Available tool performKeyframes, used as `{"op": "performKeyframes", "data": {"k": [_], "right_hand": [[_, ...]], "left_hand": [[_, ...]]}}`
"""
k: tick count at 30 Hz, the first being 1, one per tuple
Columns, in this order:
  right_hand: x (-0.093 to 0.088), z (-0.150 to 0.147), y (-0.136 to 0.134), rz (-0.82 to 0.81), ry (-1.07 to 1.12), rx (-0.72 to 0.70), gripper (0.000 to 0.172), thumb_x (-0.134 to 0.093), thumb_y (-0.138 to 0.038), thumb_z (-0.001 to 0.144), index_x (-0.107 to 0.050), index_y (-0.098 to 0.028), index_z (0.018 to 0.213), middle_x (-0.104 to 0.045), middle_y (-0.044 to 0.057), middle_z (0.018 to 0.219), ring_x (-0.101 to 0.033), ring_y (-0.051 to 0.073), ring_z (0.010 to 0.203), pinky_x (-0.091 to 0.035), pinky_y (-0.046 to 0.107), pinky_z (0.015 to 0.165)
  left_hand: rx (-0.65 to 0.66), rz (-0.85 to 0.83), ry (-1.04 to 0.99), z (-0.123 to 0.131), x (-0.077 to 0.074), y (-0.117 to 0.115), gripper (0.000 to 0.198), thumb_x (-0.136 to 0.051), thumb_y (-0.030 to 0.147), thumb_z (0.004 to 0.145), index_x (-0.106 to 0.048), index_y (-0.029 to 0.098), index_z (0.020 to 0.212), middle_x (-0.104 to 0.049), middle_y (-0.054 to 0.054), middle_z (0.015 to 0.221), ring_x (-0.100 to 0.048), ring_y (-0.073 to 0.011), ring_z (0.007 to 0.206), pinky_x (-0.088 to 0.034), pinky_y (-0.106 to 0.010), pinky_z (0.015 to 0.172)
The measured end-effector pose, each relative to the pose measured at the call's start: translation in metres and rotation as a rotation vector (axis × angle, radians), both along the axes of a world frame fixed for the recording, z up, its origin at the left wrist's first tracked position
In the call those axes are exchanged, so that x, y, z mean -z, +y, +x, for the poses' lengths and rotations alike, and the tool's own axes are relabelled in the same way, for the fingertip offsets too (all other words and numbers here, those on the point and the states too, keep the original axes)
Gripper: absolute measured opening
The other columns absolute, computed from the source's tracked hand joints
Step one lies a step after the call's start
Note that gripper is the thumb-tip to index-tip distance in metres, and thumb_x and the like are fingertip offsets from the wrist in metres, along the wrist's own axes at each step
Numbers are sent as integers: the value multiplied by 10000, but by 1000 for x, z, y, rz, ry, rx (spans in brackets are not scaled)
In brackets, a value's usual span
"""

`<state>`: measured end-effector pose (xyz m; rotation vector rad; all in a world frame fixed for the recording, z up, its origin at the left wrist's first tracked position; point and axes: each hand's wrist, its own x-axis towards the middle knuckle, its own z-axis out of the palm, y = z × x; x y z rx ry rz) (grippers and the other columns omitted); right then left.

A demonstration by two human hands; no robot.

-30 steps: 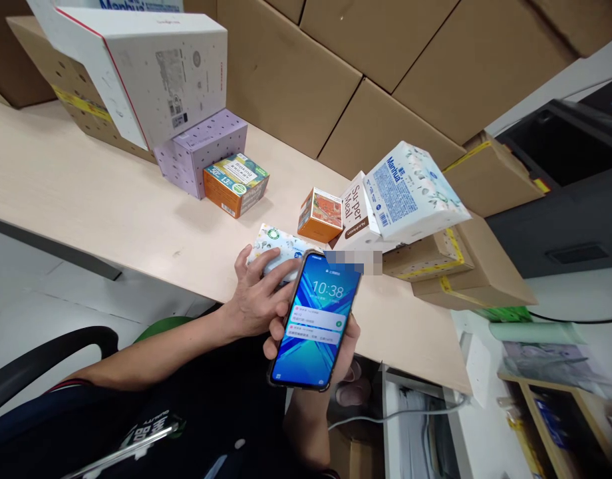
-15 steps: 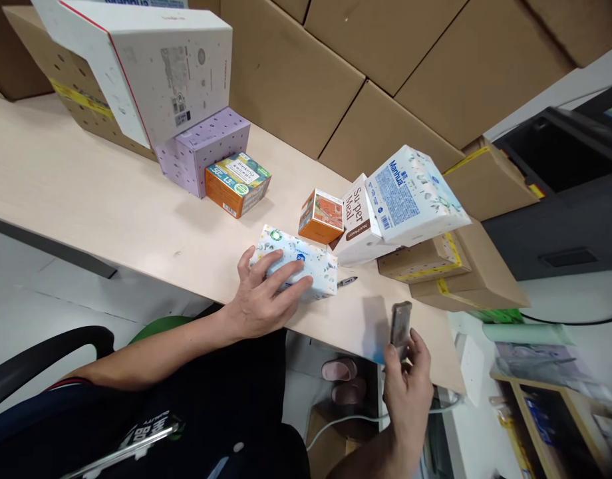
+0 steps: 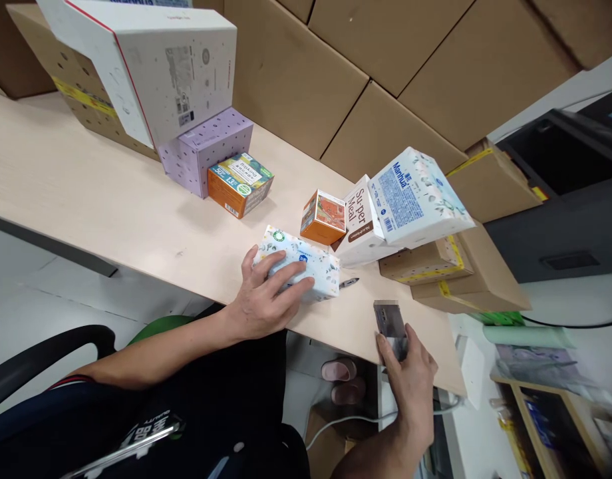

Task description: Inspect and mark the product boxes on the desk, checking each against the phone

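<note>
My left hand (image 3: 270, 293) lies over a white and pale blue tissue pack (image 3: 322, 273), fingers curled across its top and front, gripping it against the table. A pen (image 3: 349, 283) lies just right of the pack. My right hand (image 3: 408, 376) holds a grey smartphone (image 3: 390, 322) between thumb and fingers, above the table's front right edge; its back and camera lenses face up. Behind the pack is a small orange box (image 3: 323, 233). Beside that, a white Su-per Meal box (image 3: 358, 249) leans against a larger Manhua tissue pack (image 3: 400, 199).
At the left, a white carton (image 3: 196, 73) rests on a purple box (image 3: 189, 163), with an orange and green Bioking box (image 3: 236, 199) in front. Stacked cardboard cartons (image 3: 296, 86) wall off the table's (image 3: 151, 226) back. Cardboard boxes (image 3: 485, 273) stand at the right.
My right hand has turned the smartphone from edge-on to back up, shifting it slightly left. My left hand stays on the tissue pack.
</note>
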<state>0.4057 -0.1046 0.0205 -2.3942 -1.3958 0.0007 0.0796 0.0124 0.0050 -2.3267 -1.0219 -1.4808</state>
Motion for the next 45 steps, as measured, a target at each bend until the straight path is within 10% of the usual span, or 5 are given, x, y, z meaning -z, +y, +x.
{"op": "performKeyframes", "data": {"k": [13,17,27,34,45], "right_hand": [[-17,-150,83,210,248,-795,882,-824,-404,829,-384,-335,1590,-490,144,1524,-580,313,1362,-568,529,1071],[-11,-171,92,399,220,-789,657,-732,-302,876,-517,-289,1497,-641,81,1139,-697,244,1064,-636,439,922],[-61,-160,141,879,47,-369,659,-685,-471,915,-481,-209,1484,-527,186,1328,-651,308,1133,-631,490,845],[-58,-165,195,573,-88,-268,820,-598,-709,904,-486,-104,1446,-428,204,1222,-579,404,1151,-554,674,921],[-38,-178,115,843,-68,-578,239,-614,-247,994,-651,-235,1230,-620,82,1089,-563,91,635,-527,248,539]], "left_hand": [[299,-256,-114,-42,-14,28,319,-585,118,774,-739,292,992,-761,-41,1146,-561,-300,1278,-499,-550,1086],[211,-150,-396,-49,-11,29,341,-594,162,819,-704,337,1090,-724,-30,1169,-599,-287,1230,-483,-582,1110],[93,-106,-588,-43,-3,31,299,-595,250,917,-608,327,1206,-658,-51,1198,-581,-285,1237,-467,-577,1128],[53,-211,-476,-46,-9,28,246,-596,192,918,-624,268,1150,-679,-62,1147,-612,-257,1176,-468,-544,1127],[-300,-422,21,-82,-31,81,611,-701,321,882,-538,237,1464,-383,-208,1596,-421,-472,1397,-362,-654,1106]]}}
